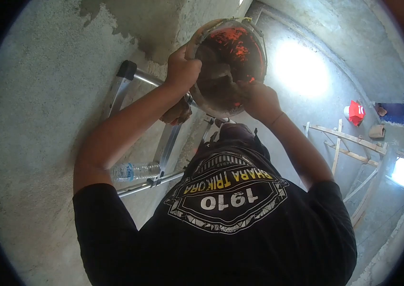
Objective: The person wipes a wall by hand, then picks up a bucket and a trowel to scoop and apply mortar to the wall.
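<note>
A round bucket (262, 52), its inside marked bright red-orange and smeared with dark grey material, is tilted so that its opening faces me. My left hand (183, 71) grips the left side of its rim. At the lower right of the opening is my right hand (260, 101), its fingers curled and partly hidden against the dark inside; what they hold is unclear. Below my left wrist, a brown, dirt-covered lump (177, 112) sits by the metal ladder (165, 145).
A clear plastic bottle (135, 171) lies by the ladder, beside my left forearm. Rough plastered wall (35, 109) fills the left. A wooden frame (347, 138) stands at the right, with a red and white container (354, 113) and a blue item (399, 113) beyond it.
</note>
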The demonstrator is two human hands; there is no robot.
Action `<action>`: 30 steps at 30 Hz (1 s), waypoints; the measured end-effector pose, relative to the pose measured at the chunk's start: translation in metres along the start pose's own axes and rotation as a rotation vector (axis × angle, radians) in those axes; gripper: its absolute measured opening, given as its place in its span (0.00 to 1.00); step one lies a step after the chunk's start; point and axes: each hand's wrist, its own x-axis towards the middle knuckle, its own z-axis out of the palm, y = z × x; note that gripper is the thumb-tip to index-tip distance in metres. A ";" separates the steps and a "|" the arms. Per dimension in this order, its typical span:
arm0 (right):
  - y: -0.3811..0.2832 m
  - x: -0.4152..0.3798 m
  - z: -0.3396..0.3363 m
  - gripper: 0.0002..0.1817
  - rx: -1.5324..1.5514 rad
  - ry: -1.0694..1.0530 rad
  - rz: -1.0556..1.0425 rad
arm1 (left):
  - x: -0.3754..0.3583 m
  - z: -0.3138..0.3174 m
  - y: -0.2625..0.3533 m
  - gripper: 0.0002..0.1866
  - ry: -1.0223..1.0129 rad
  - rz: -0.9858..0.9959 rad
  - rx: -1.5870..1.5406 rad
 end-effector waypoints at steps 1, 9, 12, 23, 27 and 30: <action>0.002 -0.001 -0.005 0.22 -0.055 -0.041 0.025 | 0.000 0.001 0.001 0.20 -0.007 -0.040 -0.017; 0.014 -0.011 -0.010 0.22 0.002 0.117 0.102 | 0.002 0.007 0.003 0.18 -0.036 -0.129 -0.022; -0.019 -0.006 -0.022 0.24 0.118 0.140 0.139 | 0.002 0.008 -0.004 0.18 -0.082 -0.114 -0.012; 0.001 -0.023 -0.011 0.24 0.055 0.026 0.092 | 0.012 0.005 0.004 0.20 -0.047 -0.066 -0.065; -0.008 -0.034 -0.034 0.23 0.003 -0.055 0.241 | 0.011 0.010 0.007 0.17 -0.054 -0.055 -0.057; 0.001 -0.042 -0.023 0.21 0.046 0.017 0.227 | 0.014 0.008 0.002 0.16 -0.033 -0.007 -0.031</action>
